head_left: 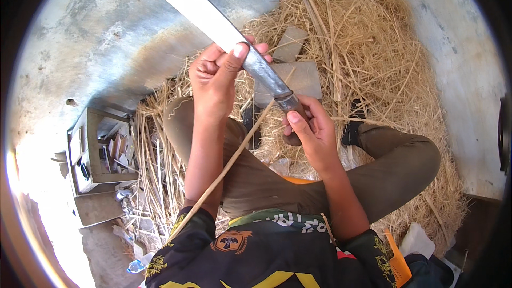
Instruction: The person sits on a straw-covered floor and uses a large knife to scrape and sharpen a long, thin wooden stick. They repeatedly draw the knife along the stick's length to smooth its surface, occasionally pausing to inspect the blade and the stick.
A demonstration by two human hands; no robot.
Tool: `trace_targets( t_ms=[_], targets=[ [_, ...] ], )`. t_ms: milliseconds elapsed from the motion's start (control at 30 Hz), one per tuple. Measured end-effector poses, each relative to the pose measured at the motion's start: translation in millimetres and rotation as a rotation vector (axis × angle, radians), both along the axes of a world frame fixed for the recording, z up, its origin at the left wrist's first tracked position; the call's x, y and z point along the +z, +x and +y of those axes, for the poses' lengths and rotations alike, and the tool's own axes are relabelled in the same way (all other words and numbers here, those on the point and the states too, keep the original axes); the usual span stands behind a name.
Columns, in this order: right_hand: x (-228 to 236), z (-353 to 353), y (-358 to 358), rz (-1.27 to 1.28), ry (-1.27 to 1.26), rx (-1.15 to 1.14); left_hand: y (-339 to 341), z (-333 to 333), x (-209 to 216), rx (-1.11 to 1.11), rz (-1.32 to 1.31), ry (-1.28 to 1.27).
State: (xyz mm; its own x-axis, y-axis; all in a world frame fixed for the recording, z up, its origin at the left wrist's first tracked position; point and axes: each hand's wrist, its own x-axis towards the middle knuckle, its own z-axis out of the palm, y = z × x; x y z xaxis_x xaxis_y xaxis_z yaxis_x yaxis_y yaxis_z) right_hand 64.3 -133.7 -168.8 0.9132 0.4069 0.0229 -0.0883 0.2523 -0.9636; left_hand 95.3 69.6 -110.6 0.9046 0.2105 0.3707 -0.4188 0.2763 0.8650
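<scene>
A machete with a broad, shiny blade is held up at a slant, its tip toward the upper left. My left hand pinches the blade about midway, thumb on the near face and fingers behind it. Around the dark handle, just below the metal collar, my right hand is closed. A thin pale stick runs slantwise from under the collar down across my left forearm to my shoulder; what supports it I cannot tell.
My crossed legs rest among heaped straw. Beyond my hands lies a stone block. Cut stalks lie on the left, beside an open box frame with scraps inside. Worn walls enclose the far side and right.
</scene>
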Motion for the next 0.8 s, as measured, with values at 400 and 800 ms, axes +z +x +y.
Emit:
trace_targets(
  t_ms=[400,800],
  targets=[
    [-1.4,6.4,-2.5,-0.019,0.131,0.016,0.2,1.4,-1.3,0.008,0.019,-0.007],
    [-5.1,3.9,1.7,0.009,-0.006,-0.056,-2.6,-4.0,3.8,0.033,-0.012,-0.011]
  ],
)
